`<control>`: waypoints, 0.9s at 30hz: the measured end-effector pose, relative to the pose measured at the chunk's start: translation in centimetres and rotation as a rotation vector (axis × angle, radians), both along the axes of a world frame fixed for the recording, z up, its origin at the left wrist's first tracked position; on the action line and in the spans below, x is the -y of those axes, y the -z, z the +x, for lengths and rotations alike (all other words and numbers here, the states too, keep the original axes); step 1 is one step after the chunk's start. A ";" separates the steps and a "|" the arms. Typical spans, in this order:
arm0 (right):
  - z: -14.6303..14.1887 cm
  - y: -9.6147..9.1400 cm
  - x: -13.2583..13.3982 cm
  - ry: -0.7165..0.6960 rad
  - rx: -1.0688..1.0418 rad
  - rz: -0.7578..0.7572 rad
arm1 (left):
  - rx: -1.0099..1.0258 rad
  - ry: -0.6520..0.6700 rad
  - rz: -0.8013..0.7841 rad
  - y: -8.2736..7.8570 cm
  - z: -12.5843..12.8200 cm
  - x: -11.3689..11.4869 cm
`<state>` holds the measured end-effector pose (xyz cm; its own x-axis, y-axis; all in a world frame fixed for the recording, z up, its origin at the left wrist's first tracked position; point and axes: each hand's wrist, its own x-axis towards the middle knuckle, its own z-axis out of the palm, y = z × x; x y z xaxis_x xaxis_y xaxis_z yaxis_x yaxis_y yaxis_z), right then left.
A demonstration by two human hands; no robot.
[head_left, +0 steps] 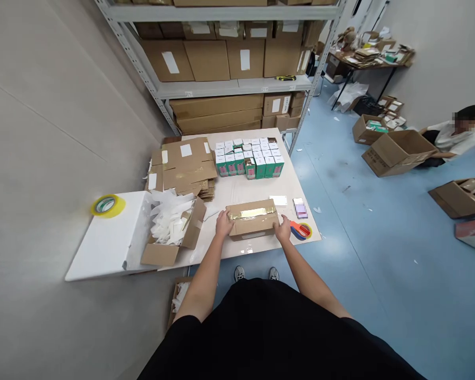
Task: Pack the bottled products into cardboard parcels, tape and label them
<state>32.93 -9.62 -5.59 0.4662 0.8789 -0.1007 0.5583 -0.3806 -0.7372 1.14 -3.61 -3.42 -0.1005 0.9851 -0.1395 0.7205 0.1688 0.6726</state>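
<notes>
Whse table, taped ctn, L hand, R hand

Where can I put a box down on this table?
There's a bare strip of the table between the green boxes and the taped cardboard box, and another patch right of the green boxes. It's crowded near the scissors and the open carton.

The left hand and right hand make two hands, on one taped carton. The table carries one open carton, one stack of flat cardboard, one pair of scissors and roughly three dozen green boxes. One tape roll lies left. Far right, the floor has three open cartons and one person.
</notes>
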 end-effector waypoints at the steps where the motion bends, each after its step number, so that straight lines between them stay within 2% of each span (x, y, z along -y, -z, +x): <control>1: -0.1 -0.2 -0.1 -0.011 0.006 0.005 | -0.007 -0.032 -0.028 0.4 0.2 0.6; 4: -0.6 -0.8 -0.2 -0.054 0.041 0.068 | -0.025 -0.107 -0.067 0.9 0.7 1.6; 6: -0.9 -1.2 -0.3 -0.104 0.075 0.126 | -0.055 -0.092 -0.050 0.6 0.9 2.0; 10: -1.5 -1.9 -1.0 -0.244 0.104 0.167 | -0.134 0.020 -0.003 -0.6 1.2 2.4; 14: -1.4 -2.4 -1.7 -0.341 0.099 0.100 | -0.181 0.184 -0.038 -1.5 1.8 2.8; 17: -0.3 -2.6 -1.8 -0.333 0.088 0.054 | -0.207 0.246 -0.160 -1.6 2.4 3.0; 22: 2.5 -2.5 -0.8 -0.336 0.077 0.110 | -0.232 0.227 -0.235 -1.6 3.1 2.7; 27: 7.2 -1.4 0.8 -0.176 0.090 0.073 | -0.307 0.220 -0.270 -1.6 3.1 2.1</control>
<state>40.18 -10.40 -4.23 0.3095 0.9509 0.0017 0.6761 -0.2188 -0.7035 4.21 -5.66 -1.82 0.0306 0.9201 -0.3906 0.9176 0.1291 0.3760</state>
